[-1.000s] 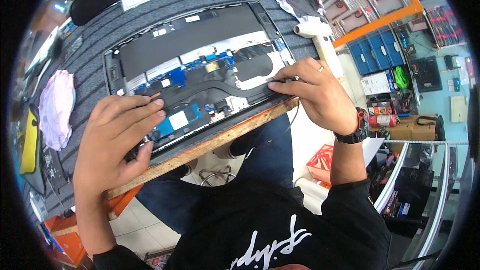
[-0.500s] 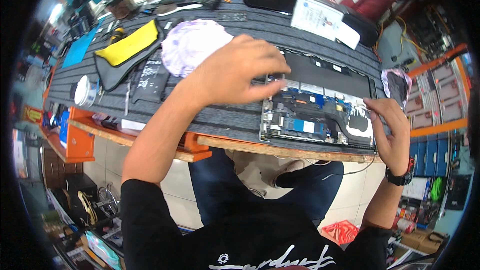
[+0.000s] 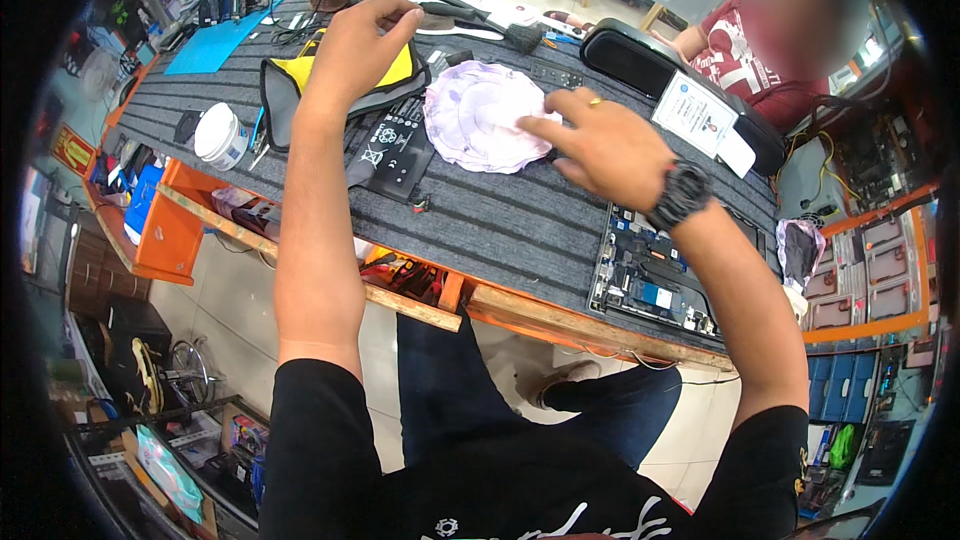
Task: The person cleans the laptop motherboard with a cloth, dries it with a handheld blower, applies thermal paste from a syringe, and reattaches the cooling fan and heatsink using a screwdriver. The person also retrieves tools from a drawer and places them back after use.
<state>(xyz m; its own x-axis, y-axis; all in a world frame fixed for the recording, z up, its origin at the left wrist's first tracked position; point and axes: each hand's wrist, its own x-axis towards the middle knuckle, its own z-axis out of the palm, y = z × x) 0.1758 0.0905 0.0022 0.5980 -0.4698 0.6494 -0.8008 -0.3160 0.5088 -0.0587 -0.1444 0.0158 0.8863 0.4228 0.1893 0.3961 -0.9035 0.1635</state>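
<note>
My left hand (image 3: 362, 48) is raised above a grey and yellow cloth (image 3: 395, 68), its thumb and fingers pinched together; whether anything is between them is hidden. My right hand (image 3: 612, 152) has its fingers apart, the fingertips over the right edge of a round, pale purple cloth (image 3: 480, 118) with a ruffled rim. Below my right wrist lies an opened laptop base (image 3: 650, 265) with its circuit board bare, partly covered by the hand and forearm. A flat black battery pack (image 3: 392, 162) rests between the two cloths and the bench's front edge.
A white tub (image 3: 220, 137) stands at the left, near a blue sheet (image 3: 220, 45). Brushes (image 3: 525, 37), a black case (image 3: 625, 55) and a printed card (image 3: 690, 115) lie toward the back. A drawer (image 3: 405, 280) with tools is partly open. Across the bench sits a person (image 3: 735, 50).
My left hand has left the laptop and moved left and away, over the yellow cloth. My right hand has moved from the laptop's right edge to the purple cloth. The view has swung left.
</note>
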